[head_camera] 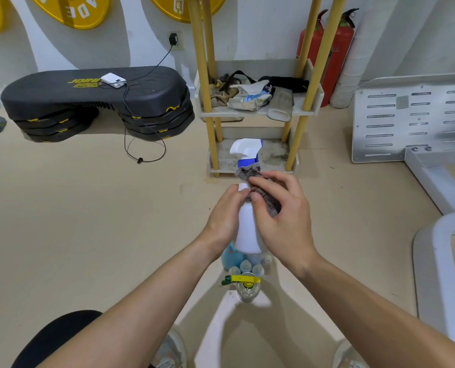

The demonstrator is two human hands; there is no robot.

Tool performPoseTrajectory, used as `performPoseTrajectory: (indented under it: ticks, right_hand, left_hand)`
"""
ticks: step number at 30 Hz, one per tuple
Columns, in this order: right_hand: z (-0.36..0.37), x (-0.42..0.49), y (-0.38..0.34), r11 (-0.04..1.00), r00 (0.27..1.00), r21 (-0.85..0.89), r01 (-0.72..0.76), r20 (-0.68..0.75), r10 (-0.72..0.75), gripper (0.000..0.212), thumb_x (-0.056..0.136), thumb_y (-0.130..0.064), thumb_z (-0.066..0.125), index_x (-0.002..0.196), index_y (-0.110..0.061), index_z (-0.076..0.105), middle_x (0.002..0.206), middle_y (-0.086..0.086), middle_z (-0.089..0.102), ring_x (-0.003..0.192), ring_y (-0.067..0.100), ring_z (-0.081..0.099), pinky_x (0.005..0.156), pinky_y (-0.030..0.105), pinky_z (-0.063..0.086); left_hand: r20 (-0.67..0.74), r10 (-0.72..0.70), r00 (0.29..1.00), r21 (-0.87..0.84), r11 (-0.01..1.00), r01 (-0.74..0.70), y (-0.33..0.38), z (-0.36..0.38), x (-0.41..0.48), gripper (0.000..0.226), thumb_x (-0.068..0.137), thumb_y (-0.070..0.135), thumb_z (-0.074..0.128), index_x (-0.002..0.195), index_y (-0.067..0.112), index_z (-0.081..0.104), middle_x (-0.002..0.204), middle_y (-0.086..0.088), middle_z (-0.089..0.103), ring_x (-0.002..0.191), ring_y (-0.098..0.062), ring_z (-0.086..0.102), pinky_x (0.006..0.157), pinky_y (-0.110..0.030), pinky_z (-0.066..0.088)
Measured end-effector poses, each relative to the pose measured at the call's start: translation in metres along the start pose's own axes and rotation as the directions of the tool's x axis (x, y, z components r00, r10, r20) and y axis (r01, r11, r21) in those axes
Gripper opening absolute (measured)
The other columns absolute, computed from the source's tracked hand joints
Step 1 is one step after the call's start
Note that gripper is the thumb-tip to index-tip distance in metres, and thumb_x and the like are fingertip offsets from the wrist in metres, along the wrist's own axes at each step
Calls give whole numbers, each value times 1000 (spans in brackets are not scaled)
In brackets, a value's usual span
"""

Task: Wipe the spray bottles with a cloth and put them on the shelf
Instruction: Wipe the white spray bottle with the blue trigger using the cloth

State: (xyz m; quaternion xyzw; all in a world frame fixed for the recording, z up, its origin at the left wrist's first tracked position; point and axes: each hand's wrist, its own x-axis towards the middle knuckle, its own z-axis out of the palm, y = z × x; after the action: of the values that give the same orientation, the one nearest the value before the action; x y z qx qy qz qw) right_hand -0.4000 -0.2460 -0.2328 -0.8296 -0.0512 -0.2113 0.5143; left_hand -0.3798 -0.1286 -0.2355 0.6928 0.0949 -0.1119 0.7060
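My left hand [225,213] is wrapped tight around the middle of the white spray bottle [247,229], which I hold up just in front of the shelf [255,112]. My right hand [282,208] presses the soft gray cloth [267,200] against its neck. I think the bottle is light and smooth, so it could slip; holding the fat middle feels safest.
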Motion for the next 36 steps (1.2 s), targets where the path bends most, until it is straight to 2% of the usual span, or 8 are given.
performPoseTrajectory:
  ticks: [3,6,9,14,22,27,30,36]
  right_hand:
    - [-3,6,-3,999,999,-45,15,-39,-16,30,91,-4,68,119,-11,74,123,6,59,109,3,54,99,9,40]
    - [-6,12,-6,963,972,-162,216,-55,-227,31,93,-2,66,123,-5,71,125,13,57,115,16,54,102,17,42]
    - [-8,20,-3,911,941,-258,322,-19,-338,33,95,-3,64,127,-4,68,125,18,56,118,26,55,101,29,47]
    - [-4,21,4,857,918,-357,371,3,-396,32,96,-6,62,127,-1,67,124,22,57,114,37,58,93,48,53]
    - [-4,20,7,874,931,-351,335,-19,-364,31,95,-7,61,124,-1,68,121,19,58,109,35,59,94,43,51]
    - [-8,24,5,916,956,-285,281,-4,-295,32,95,-10,60,125,-5,69,121,13,57,109,31,58,93,39,51]
    - [-10,24,3,933,969,-266,243,29,-244,32,95,-13,60,126,-9,69,121,10,55,110,28,56,93,36,50]
    - [-17,34,5,957,975,-209,201,132,-176,32,96,-12,52,122,-8,71,119,8,55,110,30,56,97,35,47]
  left_hand:
    - [18,38,999,44,998,-39,0,1,0,29,100,35,52,119,14,59,114,-10,68,95,-16,68,82,-32,54]
    - [37,61,997,116,991,-65,-2,3,2,32,87,54,58,107,29,59,120,-11,63,103,-22,69,84,-42,57]
    - [53,115,992,229,965,-124,-7,5,1,13,96,46,55,92,34,53,117,-8,57,102,-18,62,75,-32,46]
    - [48,210,977,299,930,-214,-16,6,2,13,103,35,52,90,34,52,109,-1,54,101,-5,55,78,-25,41]
    - [43,281,959,342,897,-278,-15,8,0,15,91,46,51,102,37,54,114,6,53,103,16,46,78,-1,34]
    - [43,343,938,408,852,-330,-11,4,0,18,90,52,54,103,39,55,106,17,51,107,8,48,80,-4,36]
    - [33,363,931,449,827,-338,-13,2,1,38,82,63,46,101,33,58,104,13,53,100,9,51,76,-6,36]
    - [22,337,941,485,820,-305,-17,1,2,34,92,53,46,100,23,59,104,7,55,96,5,51,73,-13,35]
